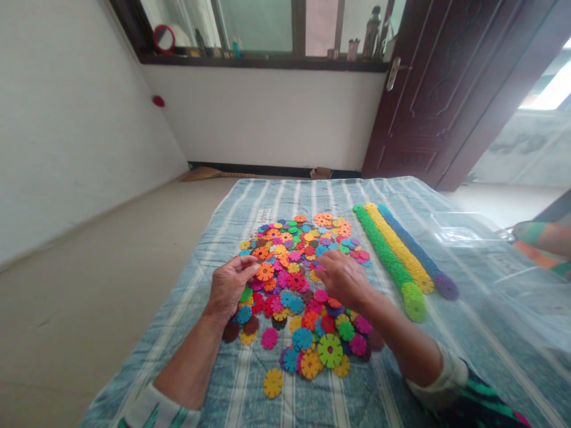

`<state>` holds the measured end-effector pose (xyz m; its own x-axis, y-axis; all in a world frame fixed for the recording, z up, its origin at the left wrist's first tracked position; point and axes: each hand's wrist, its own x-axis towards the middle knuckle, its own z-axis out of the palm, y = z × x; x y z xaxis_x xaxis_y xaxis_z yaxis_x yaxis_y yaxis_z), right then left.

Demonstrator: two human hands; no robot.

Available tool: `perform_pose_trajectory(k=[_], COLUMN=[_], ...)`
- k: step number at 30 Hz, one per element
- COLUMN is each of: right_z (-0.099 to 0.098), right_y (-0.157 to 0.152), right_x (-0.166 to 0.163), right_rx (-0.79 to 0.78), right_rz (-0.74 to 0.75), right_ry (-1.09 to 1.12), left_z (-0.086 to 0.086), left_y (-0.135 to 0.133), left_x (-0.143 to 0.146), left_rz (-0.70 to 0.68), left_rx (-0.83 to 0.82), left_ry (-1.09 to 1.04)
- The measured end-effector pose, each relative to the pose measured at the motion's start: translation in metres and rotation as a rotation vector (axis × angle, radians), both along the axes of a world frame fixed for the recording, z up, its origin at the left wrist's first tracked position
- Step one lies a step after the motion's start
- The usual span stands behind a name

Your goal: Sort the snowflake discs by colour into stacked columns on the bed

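Note:
A heap of small, round, notched plastic discs (pixel 303 279) in many colours lies on a blue striped cloth (pixel 232 380). My left hand (pixel 229 285) is at the heap's left edge, its fingers curled round a short stack of orange discs (pixel 264 271). My right hand (pixel 341 276) rests on the middle of the heap, fingers bent down and pinching among the discs. To the right lie three long rods of stacked discs: a green rod (pixel 388 258), a yellow rod (pixel 399 246) and a blue-purple rod (pixel 417 249).
A clear plastic sheet (pixel 491 285) and a clear lid or tray (pixel 468 229) cover the cloth's right side. A dark wooden door (pixel 446 89) stands open at the back right. Bottles and small things sit on the window sill (pixel 267 56). Bare floor (pixel 89 285) lies to the left.

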<state>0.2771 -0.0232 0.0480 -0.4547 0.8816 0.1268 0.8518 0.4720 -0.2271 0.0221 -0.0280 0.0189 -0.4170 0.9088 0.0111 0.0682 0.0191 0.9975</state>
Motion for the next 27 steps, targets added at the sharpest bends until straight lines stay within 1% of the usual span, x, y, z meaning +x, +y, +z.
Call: perform_pose_trajectory(k=[1,2,4,5,7,9,14,17,21,24,27], right_z=[-0.001,-0.003,-0.006,-0.008,-0.011,-0.012,-0.007,-0.003,0.001,0.004,0.009], right_y=[0.013,0.023,0.034,0.033,0.023,0.005,-0.036,-0.051,-0.063,-0.056,-0.029], right_x=[0.005,0.010,0.016,0.017,0.014,0.007,-0.006,-0.008,-0.008,-0.009,-0.014], right_rx=[0.003,0.004,-0.007,-0.012,-0.021,-0.024,-0.047,-0.067,-0.073,-0.065,-0.043], right_rz=[-0.071,-0.101,-0.122,-0.107,-0.059,0.005,0.175,0.226,0.250,0.229,0.151], right_ry=[-0.020,-0.027,-0.044,-0.049,-0.059,-0.068,-0.090,-0.090,-0.114,-0.112,-0.128], left_z=[0.000,0.000,0.000,0.000,0.000,0.001,0.002,0.003,0.004,0.004,0.004], left_y=[0.000,0.000,0.000,0.001,0.001,0.001,0.001,0.001,0.001,0.001,0.001], left_x=[0.000,0.000,0.000,0.000,0.000,0.000,0.001,0.001,0.002,0.003,0.003], left_rz=[0.000,0.000,0.003,0.004,0.000,-0.009,-0.005,0.001,0.006,0.004,-0.005], left_rx=[0.001,0.001,-0.002,-0.003,-0.004,-0.006,-0.016,-0.021,-0.025,-0.031,-0.030], left_ry=[-0.004,-0.008,-0.013,-0.015,-0.018,-0.007,0.041,0.052,0.065,0.061,0.058])
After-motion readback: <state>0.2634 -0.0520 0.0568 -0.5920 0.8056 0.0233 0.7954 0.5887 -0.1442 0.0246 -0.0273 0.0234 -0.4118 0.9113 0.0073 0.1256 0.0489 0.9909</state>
